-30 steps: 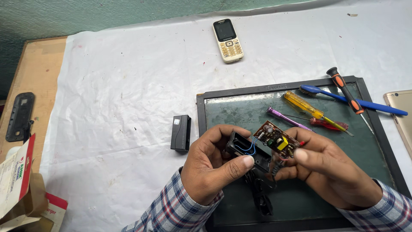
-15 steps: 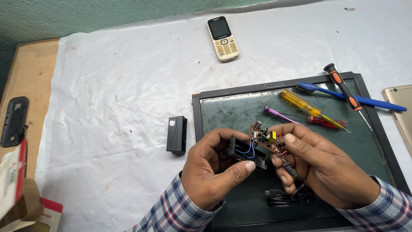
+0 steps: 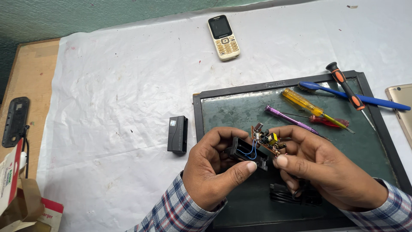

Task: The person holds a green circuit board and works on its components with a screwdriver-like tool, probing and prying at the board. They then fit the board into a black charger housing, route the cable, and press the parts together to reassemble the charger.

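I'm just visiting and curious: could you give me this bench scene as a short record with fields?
Left hand: holds black charger shell
Right hand: holds small circuit board, joined to the shell by blue wires
Work surface: dark framed mat on white sheet
On mat: yellow screwdriver, purple screwdriver, blue brush
Beside mat: black cover piece
Far side: keypad phone

keypad phone (image 3: 223, 37) dark screen, top centre | red-white cardboard boxes (image 3: 17, 193) bottom left
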